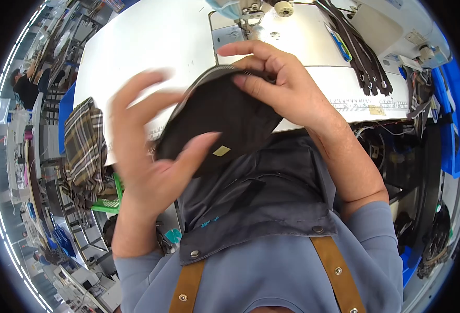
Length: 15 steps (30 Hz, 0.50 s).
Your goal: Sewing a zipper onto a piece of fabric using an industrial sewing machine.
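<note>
A dark fabric piece point(224, 125) with a curved zipper edge and a small pale patch is held over the table's front edge. My right hand point(282, 91) grips its upper right part, thumb on top and index finger extended beyond it. My left hand point(154, 146), blurred by motion, is at the piece's left side with fingers spread apart and curved, its thumb in front of the dark fabric; whether it touches the fabric is unclear. Above stands a sewing machine point(253, 13) on the white table point(136, 47).
Dark zippers point(357, 57) and a green-blue cutter point(338, 43) lie at the right, above a printed ruler strip. Plaid fabric point(81, 146) hangs over a green basket point(110, 201) at left. Blue bins point(446, 115) are at far right. Another person point(24, 83) is in the left background.
</note>
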{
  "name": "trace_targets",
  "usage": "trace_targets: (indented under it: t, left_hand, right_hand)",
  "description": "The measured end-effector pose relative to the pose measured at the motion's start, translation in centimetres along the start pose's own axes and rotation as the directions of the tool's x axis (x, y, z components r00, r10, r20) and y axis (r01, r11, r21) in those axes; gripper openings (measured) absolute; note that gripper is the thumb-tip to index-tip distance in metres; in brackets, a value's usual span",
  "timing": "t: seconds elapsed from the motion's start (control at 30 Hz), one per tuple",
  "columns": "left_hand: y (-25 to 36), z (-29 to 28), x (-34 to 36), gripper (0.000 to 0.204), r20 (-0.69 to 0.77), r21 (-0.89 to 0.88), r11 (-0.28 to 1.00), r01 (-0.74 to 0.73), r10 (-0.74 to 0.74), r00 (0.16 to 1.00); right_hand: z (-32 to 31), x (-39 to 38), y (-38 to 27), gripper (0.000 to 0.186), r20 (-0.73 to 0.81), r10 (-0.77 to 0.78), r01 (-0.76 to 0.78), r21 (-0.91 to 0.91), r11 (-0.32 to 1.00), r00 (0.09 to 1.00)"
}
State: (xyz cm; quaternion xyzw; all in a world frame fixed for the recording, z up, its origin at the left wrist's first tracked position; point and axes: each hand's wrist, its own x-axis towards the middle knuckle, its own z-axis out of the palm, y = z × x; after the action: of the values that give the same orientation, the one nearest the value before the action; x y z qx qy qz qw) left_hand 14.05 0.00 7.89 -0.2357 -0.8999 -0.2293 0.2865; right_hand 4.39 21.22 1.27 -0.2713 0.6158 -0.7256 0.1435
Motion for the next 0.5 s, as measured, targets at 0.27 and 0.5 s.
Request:
trace_targets:
  t: [0.27, 0.5]
  left_hand:
    - [-2.5, 4.0, 3.3, 0.018, 0.347, -0.372, 0.916, 0.153, -0.015, 0.938]
    - [-3.2, 5.0, 1.3, 0.01, 0.326, -0.594, 0.616, 0.518, -0.404, 0.854]
  right_hand:
    - [-0.1, -1.8, -0.3, 0.052, 0.039, 0.073, -0.079, 0.17, 0.982, 0.997]
    - [-0.6, -1.9, 0.8, 0.023, -0.043, 0.166, -0.167, -0.006, 0.986, 0.985]
